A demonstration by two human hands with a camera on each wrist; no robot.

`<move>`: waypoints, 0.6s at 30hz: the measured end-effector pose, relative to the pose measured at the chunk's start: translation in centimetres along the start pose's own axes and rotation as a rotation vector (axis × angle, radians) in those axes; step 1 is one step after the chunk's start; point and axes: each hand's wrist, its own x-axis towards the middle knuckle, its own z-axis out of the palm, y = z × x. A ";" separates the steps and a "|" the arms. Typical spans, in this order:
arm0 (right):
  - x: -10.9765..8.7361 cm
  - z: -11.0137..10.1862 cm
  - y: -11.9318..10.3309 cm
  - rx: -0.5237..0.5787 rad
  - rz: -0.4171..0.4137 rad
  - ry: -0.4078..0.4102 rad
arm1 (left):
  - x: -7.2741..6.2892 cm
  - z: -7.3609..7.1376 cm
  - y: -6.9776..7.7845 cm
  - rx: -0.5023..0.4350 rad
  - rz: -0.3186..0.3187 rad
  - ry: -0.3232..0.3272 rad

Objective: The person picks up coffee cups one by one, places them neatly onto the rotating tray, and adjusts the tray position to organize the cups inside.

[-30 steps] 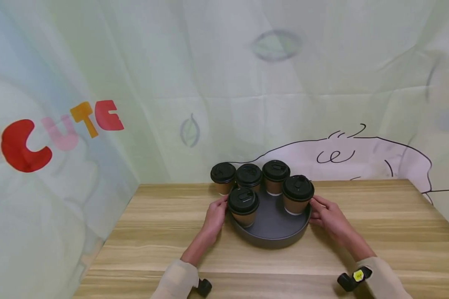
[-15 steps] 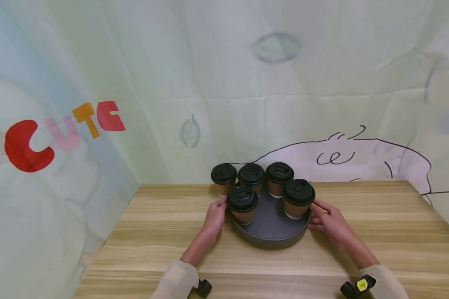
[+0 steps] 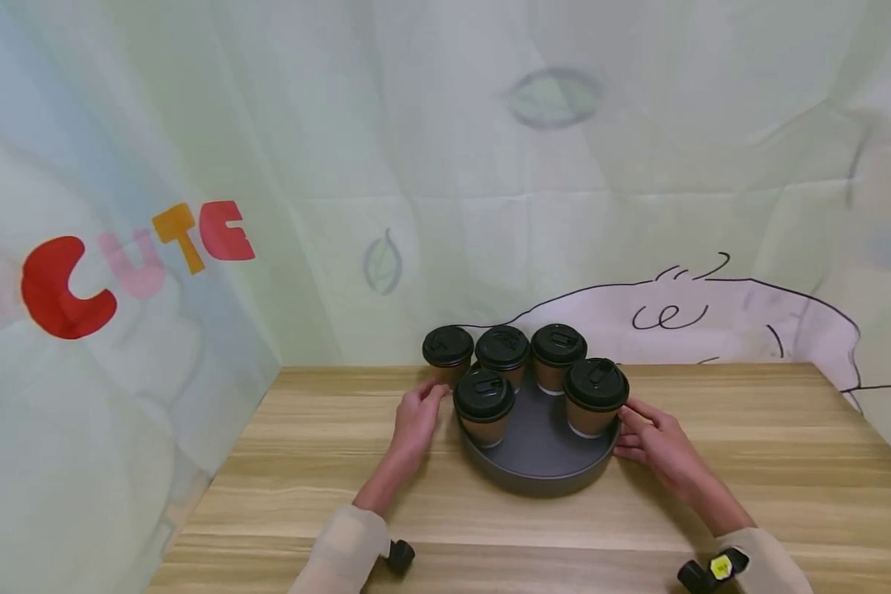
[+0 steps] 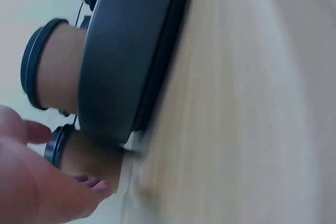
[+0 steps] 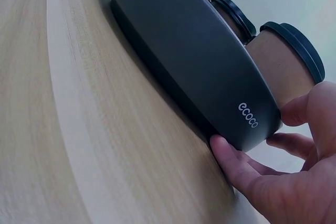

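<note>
A round dark grey tray [image 3: 540,477] stands on the table and carries several brown paper cups with black lids, among them a front left cup [image 3: 483,404] and a right cup [image 3: 596,396]. Outside the tray, at its back left, stands another lidded paper cup [image 3: 448,351]. My left hand [image 3: 416,417] is off the tray, close to this outer cup; in the left wrist view its thumb and fingers spread on either side of the cup's body [image 4: 86,156]. With thumb at the rim and fingers against the wall, my right hand [image 3: 661,441] holds the tray's right side.
The wooden table [image 3: 282,495] reaches back to a printed curtain [image 3: 445,206], close behind the rear cups. Black wrist cameras sit at both cuffs, the right camera [image 3: 701,571] near the table's front.
My left hand has let go of the tray's left side and moved slightly back and left toward the outer cup. The cups on the tray have shifted a little, as if the tray turned.
</note>
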 end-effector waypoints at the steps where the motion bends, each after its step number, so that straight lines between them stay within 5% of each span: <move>1: 0.0 0.0 0.0 0.000 0.001 0.002 | 0.2 -0.2 0.1 0.015 0.008 0.008; 10: 0.0 0.0 0.0 -0.011 0.013 0.006 | 2.8 -1.5 0.1 0.081 0.144 -0.003; 18: 0.0 -0.1 0.2 0.017 0.010 0.014 | 5.1 -1.2 -0.2 0.079 0.281 -0.030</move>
